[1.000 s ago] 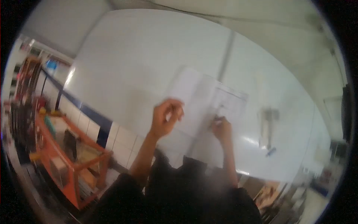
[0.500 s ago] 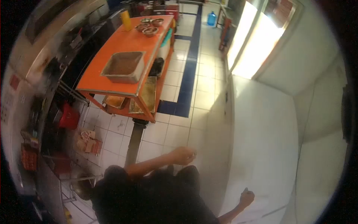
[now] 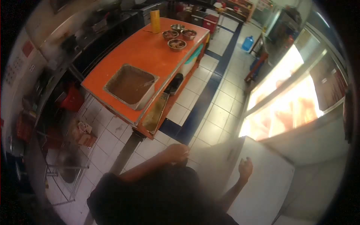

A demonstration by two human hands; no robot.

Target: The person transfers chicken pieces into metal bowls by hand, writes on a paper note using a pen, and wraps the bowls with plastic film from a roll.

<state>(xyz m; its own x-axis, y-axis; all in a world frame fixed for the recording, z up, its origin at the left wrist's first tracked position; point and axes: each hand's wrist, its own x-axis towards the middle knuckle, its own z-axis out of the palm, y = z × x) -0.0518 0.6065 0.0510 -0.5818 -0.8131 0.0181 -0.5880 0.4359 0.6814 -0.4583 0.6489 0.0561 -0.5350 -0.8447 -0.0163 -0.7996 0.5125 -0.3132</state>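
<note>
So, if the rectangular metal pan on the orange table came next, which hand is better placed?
Left, probably. The left hand is the nearer one to the metal pan on the orange table. The right hand is farther off, seen against the white surface. Neither hand touches the pan.

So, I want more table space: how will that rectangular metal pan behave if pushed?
The rectangular metal pan looks rigid-walled, so it probably won't flex. Its wide, low shape should resist tipping. If the brown inside is liquid, which I can't confirm, it may slosh.
</note>
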